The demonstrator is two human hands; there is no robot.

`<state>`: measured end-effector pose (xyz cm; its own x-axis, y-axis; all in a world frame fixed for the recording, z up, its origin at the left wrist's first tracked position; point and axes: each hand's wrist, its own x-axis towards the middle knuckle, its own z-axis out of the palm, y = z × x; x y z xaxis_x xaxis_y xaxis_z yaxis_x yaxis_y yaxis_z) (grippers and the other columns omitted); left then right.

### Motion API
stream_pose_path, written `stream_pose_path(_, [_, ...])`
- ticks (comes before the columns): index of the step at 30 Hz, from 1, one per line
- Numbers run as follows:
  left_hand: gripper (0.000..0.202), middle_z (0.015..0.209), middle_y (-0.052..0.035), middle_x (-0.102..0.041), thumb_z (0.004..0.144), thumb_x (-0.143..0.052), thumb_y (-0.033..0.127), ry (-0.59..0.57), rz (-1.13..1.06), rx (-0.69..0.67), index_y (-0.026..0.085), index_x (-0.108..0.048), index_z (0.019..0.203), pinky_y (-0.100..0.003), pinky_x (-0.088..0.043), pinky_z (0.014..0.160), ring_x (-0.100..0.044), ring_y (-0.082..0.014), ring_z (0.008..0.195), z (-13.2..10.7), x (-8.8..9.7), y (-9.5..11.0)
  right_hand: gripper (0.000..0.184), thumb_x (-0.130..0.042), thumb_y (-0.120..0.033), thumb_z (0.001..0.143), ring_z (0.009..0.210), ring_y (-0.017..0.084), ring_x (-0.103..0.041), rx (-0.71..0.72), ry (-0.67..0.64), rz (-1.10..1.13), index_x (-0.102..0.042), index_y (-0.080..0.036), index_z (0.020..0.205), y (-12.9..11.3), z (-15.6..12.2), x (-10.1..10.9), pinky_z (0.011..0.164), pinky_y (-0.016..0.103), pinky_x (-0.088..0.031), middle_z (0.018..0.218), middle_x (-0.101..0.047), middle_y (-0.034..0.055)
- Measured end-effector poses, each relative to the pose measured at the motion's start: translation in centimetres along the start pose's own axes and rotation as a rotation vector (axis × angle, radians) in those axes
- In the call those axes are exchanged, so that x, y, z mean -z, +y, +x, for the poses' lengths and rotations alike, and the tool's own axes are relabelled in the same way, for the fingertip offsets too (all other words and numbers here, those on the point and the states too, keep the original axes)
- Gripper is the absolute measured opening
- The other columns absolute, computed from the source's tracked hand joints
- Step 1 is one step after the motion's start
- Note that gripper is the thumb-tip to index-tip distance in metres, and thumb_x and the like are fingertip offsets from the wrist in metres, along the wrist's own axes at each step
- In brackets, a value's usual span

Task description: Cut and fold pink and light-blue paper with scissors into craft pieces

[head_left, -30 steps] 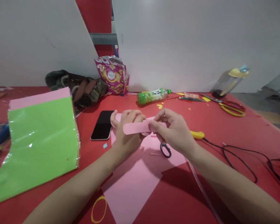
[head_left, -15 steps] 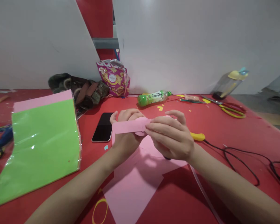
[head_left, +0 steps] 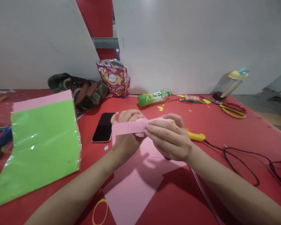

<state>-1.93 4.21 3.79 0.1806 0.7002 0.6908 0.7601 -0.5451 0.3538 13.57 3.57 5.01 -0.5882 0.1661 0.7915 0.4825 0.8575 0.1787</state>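
Observation:
A pink paper strip (head_left: 128, 127) is held up above the red table (head_left: 213, 131), stretched between both hands. My left hand (head_left: 126, 134) is closed behind the strip and grips its left part. My right hand (head_left: 170, 139) is closed over the strip's right end, fingers pressed on it. Below the hands lies a large pink paper sheet (head_left: 133, 184) with cut edges. The small black scissors seen earlier are hidden under my right hand.
A black phone (head_left: 103, 127) lies left of the hands. A wrapped pack of green and pink paper (head_left: 39, 143) sits at left. Behind are a snack bag (head_left: 113, 78), a green bottle (head_left: 153, 97), yellow scissors (head_left: 231, 109), a yellow-handled tool (head_left: 195, 136) with black cable (head_left: 239, 159).
My right hand has rolled over the strip's right end, covering the small black scissors on the sheet. The strip now faces me flat. The left hand stayed in place.

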Motion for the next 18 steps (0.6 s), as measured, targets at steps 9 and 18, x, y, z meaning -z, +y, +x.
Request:
stream_pose_path(9, [0.009, 0.087, -0.0026, -0.060, 0.074, -0.047, 0.024, 0.018, -0.005, -0.004, 0.022, -0.056, 0.077, -0.043, -0.028, 0.083, -0.054, -0.0215, 0.088, 0.0, 0.0, -0.1, 0.023, -0.050, -0.010, 0.077, 0.080, 0.012, -0.058, 0.008, 0.036, -0.141, -0.061, -0.028, 0.085, -0.3, 0.0, -0.1, 0.079, 0.035, -0.040, 0.084, -0.068, -0.0052])
stream_pose_path(18, [0.008, 0.087, -0.0016, -0.060, 0.074, -0.049, 0.024, -0.014, -0.013, 0.021, 0.022, -0.056, 0.077, -0.045, -0.025, 0.086, -0.053, -0.0222, 0.088, 0.0, 0.1, 0.2, 0.017, -0.061, -0.011, 0.071, 0.070, 0.012, -0.049, 0.002, 0.136, -0.150, -0.061, -0.025, 0.080, -0.4, -0.7, -1.2, 0.073, 0.033, -0.040, 0.070, -0.059, -0.0029])
